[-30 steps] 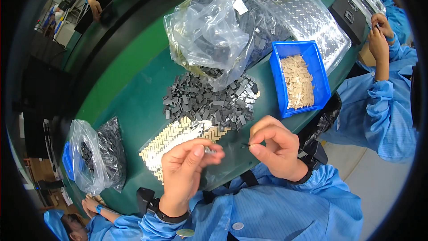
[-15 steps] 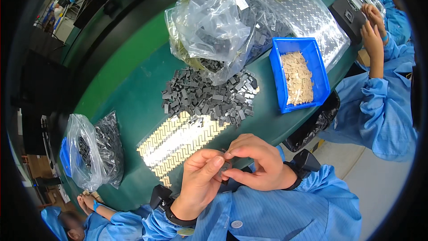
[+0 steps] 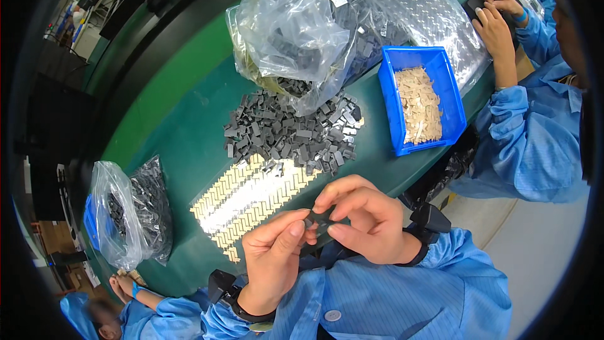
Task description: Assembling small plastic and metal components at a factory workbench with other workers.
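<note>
In front of my chest, both hands meet at a small dark grey block (image 3: 323, 219). My left hand (image 3: 275, 255) pinches one end of it between thumb and forefinger. From the other side my right hand (image 3: 371, 221) curls round it, thumb below and fingertips above, in a looser pinch. The fingers partly cover the block, so its detail is hard to make out. Just beyond my hands lies a sheet of cream strips in a zigzag pattern (image 3: 277, 196), shiny across its middle. A heap of dark grey blocks (image 3: 283, 132) touches the sheet's far edge.
Behind the heap stands a big clear bag (image 3: 289, 31). A blue bin (image 3: 385, 88) with tan pieces is at right, beside a silvery patterned plastic sheet (image 3: 434, 19). Another bag of dark pieces (image 3: 151, 208) stands left. Co-workers sit at right (image 3: 528, 132) and lower left (image 3: 163, 308).
My right fingers have loosened and spread a little, showing more of the dark block. My left hand has shifted slightly left. The right co-worker's hands have moved left.
</note>
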The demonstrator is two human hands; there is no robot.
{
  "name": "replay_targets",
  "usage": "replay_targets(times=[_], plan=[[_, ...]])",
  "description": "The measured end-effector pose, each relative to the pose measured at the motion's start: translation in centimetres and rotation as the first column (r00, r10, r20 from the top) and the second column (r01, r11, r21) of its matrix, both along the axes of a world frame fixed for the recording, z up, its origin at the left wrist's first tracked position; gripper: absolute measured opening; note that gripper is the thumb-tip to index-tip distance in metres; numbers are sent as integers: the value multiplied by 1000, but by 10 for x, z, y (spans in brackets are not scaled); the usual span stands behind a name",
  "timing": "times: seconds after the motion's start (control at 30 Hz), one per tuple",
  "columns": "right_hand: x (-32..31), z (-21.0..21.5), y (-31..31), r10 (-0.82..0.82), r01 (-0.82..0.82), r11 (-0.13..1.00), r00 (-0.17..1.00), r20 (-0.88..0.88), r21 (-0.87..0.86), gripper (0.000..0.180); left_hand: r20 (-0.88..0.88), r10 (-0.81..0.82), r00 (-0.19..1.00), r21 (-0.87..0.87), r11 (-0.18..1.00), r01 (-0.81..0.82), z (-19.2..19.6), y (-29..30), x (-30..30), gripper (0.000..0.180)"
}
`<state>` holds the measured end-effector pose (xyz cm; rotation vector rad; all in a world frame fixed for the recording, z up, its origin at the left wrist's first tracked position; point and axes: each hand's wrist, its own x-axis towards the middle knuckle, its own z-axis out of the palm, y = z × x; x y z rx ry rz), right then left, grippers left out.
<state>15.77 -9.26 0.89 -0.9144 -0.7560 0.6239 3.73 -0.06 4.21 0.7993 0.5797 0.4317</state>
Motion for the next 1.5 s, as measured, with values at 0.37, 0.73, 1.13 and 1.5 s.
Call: replay_targets(times=[0.37,0.73,1.13,1.5], plan=[[-9,0,5,99,-100,995,946,-309,13,7,-62,18,998,349,937,5,-4,-4,-1,30],[-11,0,6,50,-60,998,956,-290,-29,6,-41,37,998,368,930,-20,-5,-8,1,30],[-13,2,4,18,-35,998,963,-269,-59,5,-62,32,998,371,929,-6,-6,-9,0,30],[-14,2,2,11,-25,998,975,-223,-61,5,-23,22,999,344,939,-12,-5,-11,0,31]])
